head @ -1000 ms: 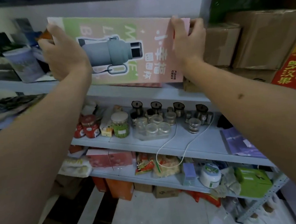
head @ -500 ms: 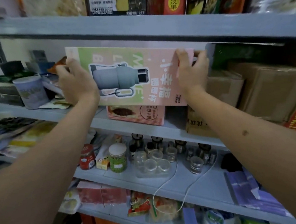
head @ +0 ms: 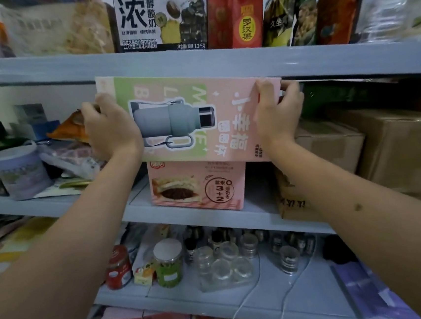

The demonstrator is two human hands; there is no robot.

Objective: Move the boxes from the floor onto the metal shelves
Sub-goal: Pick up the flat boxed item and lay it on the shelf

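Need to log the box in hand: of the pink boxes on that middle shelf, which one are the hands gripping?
The bottle-picture box, gripped at its ends by the left hand and right hand. The smaller bread-picture box beneath it goes untouched.

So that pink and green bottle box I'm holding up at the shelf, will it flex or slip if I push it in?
The pink and green box probably stays stiff: its edges look straight under the left hand and right hand. Its printed face looks smooth, so it likely slides easily over the pink cake box. It overhangs that box, so it may tip.
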